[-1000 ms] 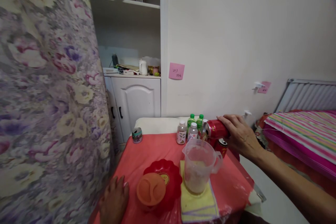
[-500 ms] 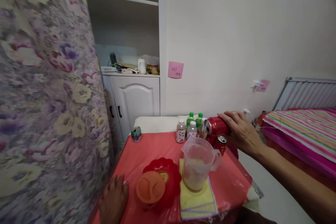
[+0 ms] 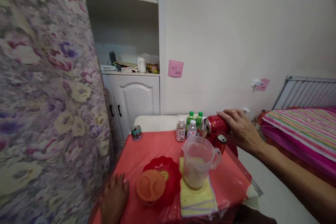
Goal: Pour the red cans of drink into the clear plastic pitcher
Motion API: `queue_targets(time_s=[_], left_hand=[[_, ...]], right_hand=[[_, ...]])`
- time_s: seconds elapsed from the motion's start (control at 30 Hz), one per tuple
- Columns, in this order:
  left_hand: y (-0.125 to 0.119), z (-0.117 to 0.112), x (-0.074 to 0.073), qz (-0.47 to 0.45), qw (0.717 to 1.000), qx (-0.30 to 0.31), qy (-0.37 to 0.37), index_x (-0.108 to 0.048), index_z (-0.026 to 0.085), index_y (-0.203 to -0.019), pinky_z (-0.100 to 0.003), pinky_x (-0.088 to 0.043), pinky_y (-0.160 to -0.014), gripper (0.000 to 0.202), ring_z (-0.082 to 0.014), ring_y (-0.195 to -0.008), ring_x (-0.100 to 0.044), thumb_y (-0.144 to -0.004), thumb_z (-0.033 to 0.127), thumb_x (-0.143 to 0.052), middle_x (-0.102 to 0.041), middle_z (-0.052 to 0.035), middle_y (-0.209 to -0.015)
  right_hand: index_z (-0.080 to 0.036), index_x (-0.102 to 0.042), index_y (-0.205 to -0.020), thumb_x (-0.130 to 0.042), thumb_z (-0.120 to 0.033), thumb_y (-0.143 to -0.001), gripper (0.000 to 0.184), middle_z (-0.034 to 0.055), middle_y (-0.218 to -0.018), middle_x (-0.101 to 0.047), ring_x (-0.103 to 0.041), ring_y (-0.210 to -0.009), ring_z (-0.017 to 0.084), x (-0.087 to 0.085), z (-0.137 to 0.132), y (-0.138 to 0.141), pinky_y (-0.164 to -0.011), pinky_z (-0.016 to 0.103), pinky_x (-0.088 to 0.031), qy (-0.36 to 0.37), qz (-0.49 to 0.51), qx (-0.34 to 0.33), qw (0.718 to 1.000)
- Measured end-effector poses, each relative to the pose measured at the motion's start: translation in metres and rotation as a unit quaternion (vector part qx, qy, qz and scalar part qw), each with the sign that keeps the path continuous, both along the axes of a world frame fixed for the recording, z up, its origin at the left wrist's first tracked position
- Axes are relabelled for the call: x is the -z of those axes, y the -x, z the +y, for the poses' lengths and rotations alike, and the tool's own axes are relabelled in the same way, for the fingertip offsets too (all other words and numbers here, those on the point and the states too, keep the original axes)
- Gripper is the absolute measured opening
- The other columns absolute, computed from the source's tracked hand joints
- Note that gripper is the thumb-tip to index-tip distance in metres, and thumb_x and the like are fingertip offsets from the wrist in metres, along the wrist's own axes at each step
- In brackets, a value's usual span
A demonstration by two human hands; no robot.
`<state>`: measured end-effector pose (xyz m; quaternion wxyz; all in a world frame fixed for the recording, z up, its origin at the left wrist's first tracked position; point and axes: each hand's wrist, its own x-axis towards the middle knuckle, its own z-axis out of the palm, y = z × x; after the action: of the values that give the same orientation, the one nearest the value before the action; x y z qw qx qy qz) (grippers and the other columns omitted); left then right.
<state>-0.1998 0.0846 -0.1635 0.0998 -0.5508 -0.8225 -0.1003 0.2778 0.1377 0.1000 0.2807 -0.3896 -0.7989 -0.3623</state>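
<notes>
Wrapped in my right hand [image 3: 237,126] is a red drink can [image 3: 218,124], tipped on its side with its mouth to the left. A thin stream of liquid runs from it into the clear plastic measuring jug [image 3: 197,159], which has liquid inside. The jug stands on a folded yellow towel [image 3: 198,204]. Just right of the jug is a second red can [image 3: 221,143], upright. My left hand [image 3: 114,196] lies flat on the red tablecloth [image 3: 154,143], empty, left of an orange lidded bowl [image 3: 150,185] that sits on a scalloped red plate [image 3: 174,185].
Behind the jug stand small white-capped bottles [image 3: 180,130] and green-capped bottles [image 3: 190,118]. A small teal tin [image 3: 136,133] sits at the back left of the table. A floral curtain [image 3: 47,94] hangs at the left; a bed [image 3: 304,129] is at the right.
The view has shifted very slightly. My right hand keeps the can tilted over the jug, with liquid running in both frames. My left hand stays in place.
</notes>
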Motion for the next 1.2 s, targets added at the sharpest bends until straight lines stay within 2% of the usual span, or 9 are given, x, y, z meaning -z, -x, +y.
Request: queue_targets(time_s=[0.2, 0.37, 0.67, 0.83, 1.2], left_hand=[[-0.002, -0.001, -0.001, -0.01, 1.0, -0.004, -0.002, -0.056, 0.014, -0.139, -0.051, -0.048, -0.098, 0.053, -0.0349, -0.136, -0.051, -0.104, 0.031, -0.02, -0.052, -0.0174, -0.153], [-0.001, -0.001, -0.001, -0.003, 1.0, -0.004, -0.004, -0.056, 0.016, -0.139, -0.049, -0.049, -0.097, 0.054, -0.0328, -0.134, -0.053, -0.105, 0.032, -0.018, -0.053, -0.016, -0.152], [-0.001, -0.001, 0.0, 0.011, 1.0, 0.0, -0.004, -0.057, 0.015, -0.138, -0.047, -0.049, -0.097, 0.052, -0.0323, -0.133, -0.053, -0.104, 0.03, -0.021, -0.054, -0.0161, -0.151], [-0.002, -0.001, -0.002, 0.012, 1.0, -0.002, -0.004, -0.058, 0.016, -0.138, -0.046, -0.049, -0.097, 0.052, -0.0321, -0.133, -0.053, -0.104, 0.031, -0.021, -0.055, -0.0152, -0.15], [-0.004, -0.002, -0.004, 0.01, 1.0, -0.008, -0.001, -0.057, 0.016, -0.139, -0.045, -0.048, -0.099, 0.053, -0.0308, -0.132, -0.055, -0.105, 0.031, -0.02, -0.055, -0.014, -0.15]], right_hand=[[-0.018, -0.051, -0.137, -0.065, -0.012, -0.083, 0.056, 0.015, -0.117, -0.066, -0.056, -0.105, 0.031, -0.002, 0.0, 0.002, -0.092, 0.047, -0.055, -0.012, -0.016, 0.002, 1.0], [-0.016, -0.052, -0.134, -0.069, -0.015, -0.084, 0.052, 0.0152, -0.115, -0.067, -0.056, -0.105, 0.031, -0.004, -0.001, 0.004, -0.091, 0.045, -0.056, -0.02, -0.025, -0.003, 0.999], [-0.014, -0.054, -0.133, -0.064, -0.012, -0.085, 0.049, 0.0155, -0.115, -0.067, -0.055, -0.104, 0.03, -0.005, 0.0, 0.003, -0.091, 0.045, -0.055, -0.016, -0.034, -0.007, 0.999], [-0.015, -0.053, -0.136, -0.065, -0.017, -0.088, 0.05, 0.0158, -0.116, -0.067, -0.055, -0.105, 0.031, -0.007, 0.0, 0.002, -0.092, 0.045, -0.055, -0.006, -0.041, -0.01, 0.999], [-0.015, -0.051, -0.138, -0.063, -0.018, -0.09, 0.05, 0.0157, -0.116, -0.066, -0.054, -0.105, 0.031, -0.01, -0.001, 0.001, -0.091, 0.045, -0.052, -0.005, -0.057, -0.013, 0.998]])
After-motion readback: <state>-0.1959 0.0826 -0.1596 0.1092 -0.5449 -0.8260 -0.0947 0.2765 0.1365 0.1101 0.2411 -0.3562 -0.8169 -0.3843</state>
